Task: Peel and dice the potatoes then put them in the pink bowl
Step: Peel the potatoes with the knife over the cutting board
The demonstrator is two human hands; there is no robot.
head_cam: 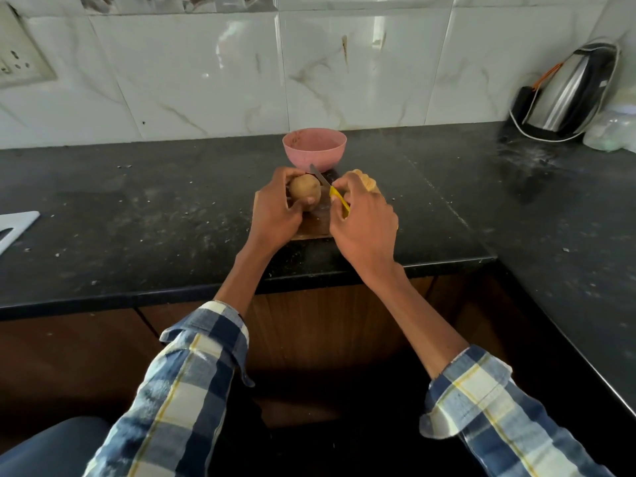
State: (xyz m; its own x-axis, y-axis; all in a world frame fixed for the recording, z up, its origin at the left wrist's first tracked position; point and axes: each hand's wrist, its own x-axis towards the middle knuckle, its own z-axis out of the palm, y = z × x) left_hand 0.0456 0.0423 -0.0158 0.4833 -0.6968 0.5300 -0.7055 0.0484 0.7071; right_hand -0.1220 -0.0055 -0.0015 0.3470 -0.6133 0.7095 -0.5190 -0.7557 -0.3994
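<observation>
Unpeeled brown potato (304,191) held before empty pink bowl (314,148).

a: soft daylight, glare streaks on the glossy wall tiles (344,63).
b: the dark counter (137,208) stays dim, and below it there's deep shadow. edges bow from the wide lens; the kettle (568,91) looks slightly smeared.

Pink bowl (314,149) just behind the board; counter (137,201) open either side.

Head-worn view, forward and down, close over the counter (172,208).
</observation>
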